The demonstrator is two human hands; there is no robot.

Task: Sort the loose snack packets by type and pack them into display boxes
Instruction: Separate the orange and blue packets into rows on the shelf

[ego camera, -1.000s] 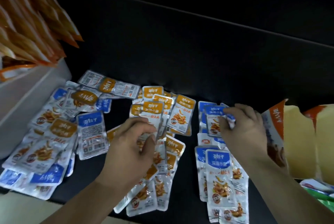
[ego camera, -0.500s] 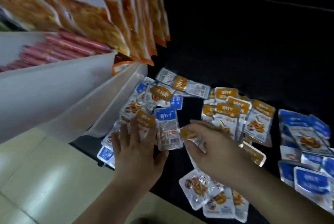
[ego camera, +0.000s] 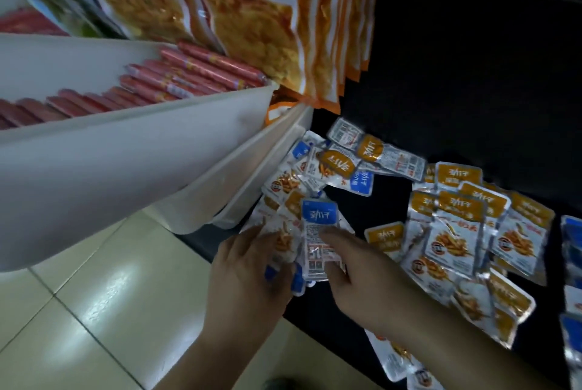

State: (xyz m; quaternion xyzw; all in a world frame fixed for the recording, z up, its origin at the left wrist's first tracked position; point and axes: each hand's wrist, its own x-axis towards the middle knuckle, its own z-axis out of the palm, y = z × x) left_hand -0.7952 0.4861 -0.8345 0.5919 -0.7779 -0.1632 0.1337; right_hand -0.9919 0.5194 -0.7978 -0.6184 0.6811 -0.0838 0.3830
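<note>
Centrally, a blue packet (ego camera: pixel 319 229) lies back side up near the left end of the black counter (ego camera: pixel 441 106), with its blue band away from the person and its barcode toward them. A mixed heap (ego camera: pixel 318 169) of blue-topped and orange-topped packets spreads from under the blue packet and beyond it, jumbled, with several turned face down.

The left hand (ego camera: pixel 248 270) is just left of the blue packet. Its fingers are straight and slightly spread, lying flat on the heap's nearest packets, and its thumb is against the blue packet's lower left corner; it grasps nothing. The right hand (ego camera: pixel 359 279) comes in from the blue packet's right, with the forefinger stretched across the printed middle and the thumb laid along the lower right edge. Its other fingers are hidden, so I cannot tell whether this hand pinches the blue packet or only presses on it.

Right of the blue packet, past a strip of bare counter, orange packets (ego camera: pixel 453 232) overlap in a rough fan, mostly face up and showing fried strips. Farther right, a blue pile (ego camera: pixel 571 241) is cut off by the frame edge.

Left of and beyond the blue packet, a white shelf (ego camera: pixel 126 153) slants in, and the corner of its lowest tray reaches the heap. Red sausages (ego camera: pixel 195 74) lie in rows on the shelf. Large bags (ego camera: pixel 252 27) printed with golden food hang well beyond the blue packet. Left of and nearer than the blue packet is a glossy tiled floor (ego camera: pixel 94 311).
</note>
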